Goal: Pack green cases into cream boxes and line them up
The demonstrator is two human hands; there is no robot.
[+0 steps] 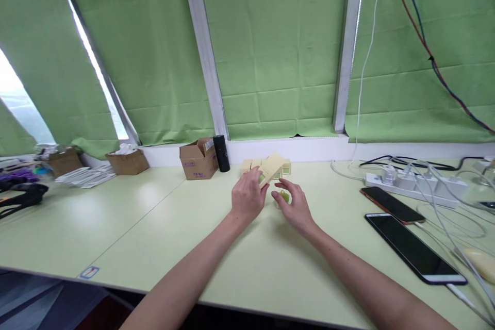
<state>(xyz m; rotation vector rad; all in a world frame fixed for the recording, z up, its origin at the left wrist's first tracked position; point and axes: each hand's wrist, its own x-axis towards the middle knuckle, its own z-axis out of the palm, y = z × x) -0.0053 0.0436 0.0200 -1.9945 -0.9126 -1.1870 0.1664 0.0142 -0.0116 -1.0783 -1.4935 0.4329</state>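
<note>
My left hand (247, 195) is closed around a small cream-coloured box (271, 167), which it holds tilted above the table. Close by on the right, my right hand (297, 208) has its thumb and forefinger apart in a curve. Between them shows a small green rounded object with a loop on top (284, 195), and I cannot tell whether the fingers touch it. Behind both hands stands a row of similar cream boxes (286, 167) with green-edged fronts, partly hidden by the held box.
On the pale table (162, 237), a cardboard box (199, 162) and a black cylinder (221, 153) stand at the back. To the right lie two phones, a black one (413, 247) and a brown-edged one (392, 204), with cables and a white power strip (413, 188).
</note>
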